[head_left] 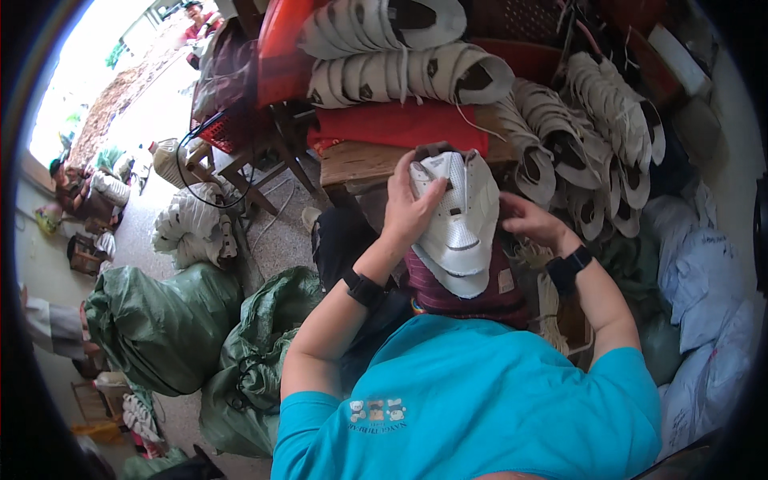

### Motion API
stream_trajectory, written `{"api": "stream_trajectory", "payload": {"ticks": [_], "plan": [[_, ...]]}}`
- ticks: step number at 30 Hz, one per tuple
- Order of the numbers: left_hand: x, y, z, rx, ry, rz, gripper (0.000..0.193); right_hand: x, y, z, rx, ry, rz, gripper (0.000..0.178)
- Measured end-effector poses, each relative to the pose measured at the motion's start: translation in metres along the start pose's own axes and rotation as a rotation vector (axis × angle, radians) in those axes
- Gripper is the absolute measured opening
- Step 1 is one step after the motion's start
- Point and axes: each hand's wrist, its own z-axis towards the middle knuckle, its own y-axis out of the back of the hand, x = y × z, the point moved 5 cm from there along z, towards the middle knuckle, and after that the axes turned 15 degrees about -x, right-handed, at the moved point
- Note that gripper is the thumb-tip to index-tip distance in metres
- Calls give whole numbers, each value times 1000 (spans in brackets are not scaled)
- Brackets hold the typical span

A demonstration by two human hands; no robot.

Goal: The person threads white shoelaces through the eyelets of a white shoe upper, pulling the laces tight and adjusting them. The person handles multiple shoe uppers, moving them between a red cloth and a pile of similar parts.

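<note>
At twelve o'clock from the turquoise shirt (480,376), the white shoe upper (462,232) should handle light, soft and easily creased; the left hand (411,205) pinches its ten o'clock edge, a sound hold, while the right hand (540,226) curls near three o'clock, grip impossible to tell

Teal shirt (480,392) carries small curved lettering (378,427) beside three printed figures (377,410); pale sacks (702,276) right of the shirt bear dark writing (718,239), illegible.
</note>
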Motion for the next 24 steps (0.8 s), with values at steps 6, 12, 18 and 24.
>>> {"api": "stream_trajectory", "payload": {"ticks": [6, 12, 18, 24], "plan": [[-2, -14, 2, 33, -93, 10, 77, 49, 29, 33, -251, 243, -109, 71], [17, -21, 2, 88, 20, -104, 73, 36, -34, 92, -292, 249, -137, 47], [16, -14, -11, 82, 83, -42, 71, 14, -43, 78, -307, 229, 59, 37], [56, -33, -20, 20, 18, 46, 81, -10, -36, 78, -524, 427, -278, 38]]}}
